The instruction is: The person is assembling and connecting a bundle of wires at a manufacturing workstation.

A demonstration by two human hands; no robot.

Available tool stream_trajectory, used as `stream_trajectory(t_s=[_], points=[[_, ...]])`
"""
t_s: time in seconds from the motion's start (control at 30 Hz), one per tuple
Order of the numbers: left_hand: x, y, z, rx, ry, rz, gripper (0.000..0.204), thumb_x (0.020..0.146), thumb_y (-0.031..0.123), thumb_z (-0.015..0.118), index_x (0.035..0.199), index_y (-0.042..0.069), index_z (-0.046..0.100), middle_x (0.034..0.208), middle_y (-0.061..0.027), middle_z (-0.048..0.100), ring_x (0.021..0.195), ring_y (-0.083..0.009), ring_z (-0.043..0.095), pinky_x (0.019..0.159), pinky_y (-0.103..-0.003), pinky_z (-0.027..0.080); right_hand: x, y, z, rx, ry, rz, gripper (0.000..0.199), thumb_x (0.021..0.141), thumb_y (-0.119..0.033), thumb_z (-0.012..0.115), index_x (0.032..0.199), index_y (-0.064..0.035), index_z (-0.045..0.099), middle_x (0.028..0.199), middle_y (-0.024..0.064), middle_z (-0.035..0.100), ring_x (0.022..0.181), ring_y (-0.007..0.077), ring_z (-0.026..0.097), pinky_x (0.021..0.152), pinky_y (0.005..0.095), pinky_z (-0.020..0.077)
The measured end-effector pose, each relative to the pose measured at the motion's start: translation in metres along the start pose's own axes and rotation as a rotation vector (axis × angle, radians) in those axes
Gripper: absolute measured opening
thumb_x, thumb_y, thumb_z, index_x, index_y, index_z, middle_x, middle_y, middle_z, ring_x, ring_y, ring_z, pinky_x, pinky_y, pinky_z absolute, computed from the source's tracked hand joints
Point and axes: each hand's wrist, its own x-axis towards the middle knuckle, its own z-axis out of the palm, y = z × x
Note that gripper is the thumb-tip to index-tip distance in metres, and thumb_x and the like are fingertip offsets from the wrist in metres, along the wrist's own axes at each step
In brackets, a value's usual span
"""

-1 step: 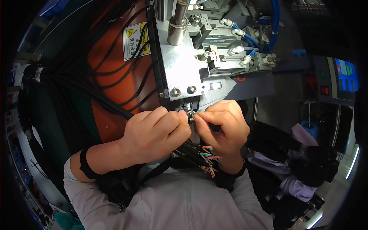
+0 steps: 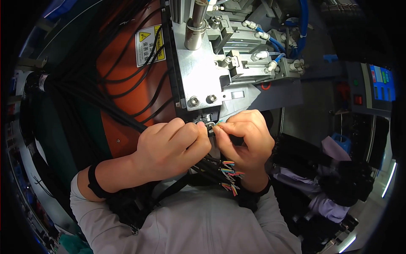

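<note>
Below the machine's bright metal plate (image 2: 196, 72), my two hands meet at the fingertips. My left hand (image 2: 171, 146) is closed, thumb against curled fingers, at a small dark part; what lies in its grip is hidden. Thumb and forefinger of my right hand (image 2: 249, 137) pinch thin green and yellowish wires (image 2: 218, 123). A short whitish wire shows between the fingertips. Under my right wrist lie several black cables with fanned-out ends of coloured wires (image 2: 228, 172), in red, yellow, blue and white.
Pneumatic cylinders (image 2: 253, 65) with blue hoses stand behind the plate. To the left, black cables (image 2: 105, 101) run across an orange panel (image 2: 120, 135) bearing a yellow warning label (image 2: 151, 45). A control screen (image 2: 382, 83) is at far right, above dark and lilac cloth (image 2: 334, 207).
</note>
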Motion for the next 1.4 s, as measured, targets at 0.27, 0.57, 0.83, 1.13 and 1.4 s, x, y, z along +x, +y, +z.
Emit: stream_trajectory(t_s=[0.27,0.57,0.83,1.13,1.4], points=[[-0.002,0.001,0.003,0.033,0.060,0.045,0.025,0.069,0.007,0.063,0.093,0.002,0.066,0.085,-0.0053,0.057,0.052,-0.0110,0.045,0.043,-0.023,0.032,-0.005,0.012,-0.015,0.553,-0.311,0.555,0.011,0.077,-0.001,0.073,0.078,0.0005,0.062,0.076,0.0042,0.060,0.068,0.0095,0.055,0.062,0.0226,0.0442],[-0.001,0.002,0.004,0.018,0.085,0.007,0.031,0.068,0.007,0.066,0.098,0.004,0.069,0.081,-0.0031,0.061,0.051,-0.0098,0.045,0.042,-0.022,0.032,-0.015,0.020,-0.013,0.945,-0.253,0.800,0.006,0.078,0.004,0.066,0.081,0.0032,0.061,0.084,0.0075,0.061,0.076,0.0117,0.054,0.070,0.0241,0.0425],[-0.005,0.003,0.009,0.040,-0.109,0.038,0.036,0.069,0.005,0.065,0.105,0.002,0.068,0.082,-0.0034,0.059,0.058,-0.0102,0.050,0.045,-0.023,0.034,-0.019,0.028,0.008,0.192,-0.071,0.327,0.008,0.074,0.005,0.070,0.078,0.0030,0.064,0.078,0.0087,0.065,0.071,0.0144,0.058,0.064,0.0246,0.0444],[-0.003,0.008,0.007,0.055,-0.228,-0.055,0.038,0.070,0.005,0.065,0.108,0.001,0.067,0.075,-0.0008,0.049,0.058,-0.0105,0.046,0.045,-0.024,0.033,-0.017,0.029,0.018,0.006,-0.033,0.167,0.009,0.070,0.006,0.069,0.075,0.0023,0.063,0.072,0.0090,0.063,0.067,0.0178,0.059,0.063,0.0280,0.0456],[0.000,0.010,0.006,0.194,-0.267,-0.074,0.029,0.072,0.012,0.061,0.098,0.001,0.064,0.075,0.0007,0.045,0.063,-0.0088,0.047,0.046,-0.020,0.035,-0.023,0.033,0.026,0.095,-0.020,0.226,0.008,0.072,0.006,0.065,0.074,0.0016,0.059,0.071,0.0074,0.059,0.066,0.0162,0.054,0.063,0.0274,0.0432]])
